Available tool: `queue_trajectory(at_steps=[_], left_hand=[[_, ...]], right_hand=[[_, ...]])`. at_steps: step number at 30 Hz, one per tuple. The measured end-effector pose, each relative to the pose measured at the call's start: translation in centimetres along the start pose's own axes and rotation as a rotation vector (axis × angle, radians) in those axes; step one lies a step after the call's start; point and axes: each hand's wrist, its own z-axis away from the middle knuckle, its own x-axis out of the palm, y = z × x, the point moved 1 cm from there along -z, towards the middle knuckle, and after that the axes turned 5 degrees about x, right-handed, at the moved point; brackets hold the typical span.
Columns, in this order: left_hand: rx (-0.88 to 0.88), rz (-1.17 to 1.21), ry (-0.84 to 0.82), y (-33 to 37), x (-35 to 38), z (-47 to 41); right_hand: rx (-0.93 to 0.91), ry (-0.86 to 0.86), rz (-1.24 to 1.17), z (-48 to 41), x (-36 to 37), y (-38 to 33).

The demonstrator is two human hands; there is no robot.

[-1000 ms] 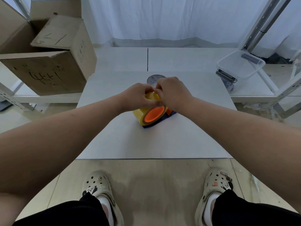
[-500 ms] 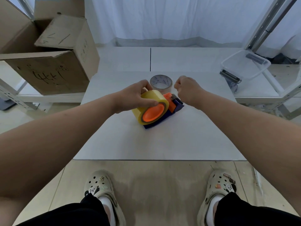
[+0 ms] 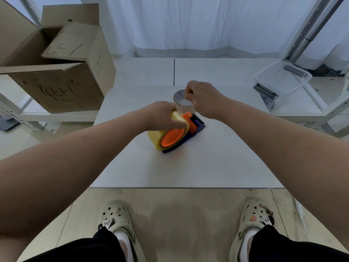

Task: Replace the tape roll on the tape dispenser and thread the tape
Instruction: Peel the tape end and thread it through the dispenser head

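My left hand (image 3: 162, 116) grips tape roll (image 3: 156, 136) on dispenser (image 3: 198, 124), mid tabletop (image 3: 207, 163); my right hand (image 3: 204, 99) pinches tape end (image 3: 184, 107); cardboard box (image 3: 56, 87) past left edge, clear bin (image 3: 283, 80) past right.

soft even daylight through white curtain (image 3: 170, 21), faint shadows, wide-angle edge distortion

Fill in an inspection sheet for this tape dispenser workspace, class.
Surface: white table.
Job's things: yellow tape roll on the blue-and-orange dispenser; faint tape strip apparently drawn out.
Clutter: spare roll behind the dispenser.
Hands: left hand grips the yellow tape roll; right hand apparently pinches the tape strip.
Cables: nothing seen.
Surroundings: cardboard box left, clear bin right, white curtain behind.
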Motion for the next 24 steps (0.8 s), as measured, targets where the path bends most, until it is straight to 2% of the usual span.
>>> queue_trajectory(at_steps=[5, 12, 20, 24], left_hand=[[-0.039, 0.137, -0.046, -1.5, 0.2, 0.3], [-0.001, 0.161, -0.088, -2.0, 0.2, 0.6], [-0.035, 0.199, -0.123, -2.5, 0.0, 0.8], [-0.062, 0.192, -0.144, -2.3, -0.2, 0.7]], right_hand=[[0.119, -0.042, -0.033, 0.6, -0.3, 2.5], [0.287, -0.074, -0.131, 0.6, 0.0, 5.0], [0.297, -0.063, -0.122, 0.9, -0.3, 5.4], [0.182, -0.023, -0.176, 1.0, -0.8, 3.8]])
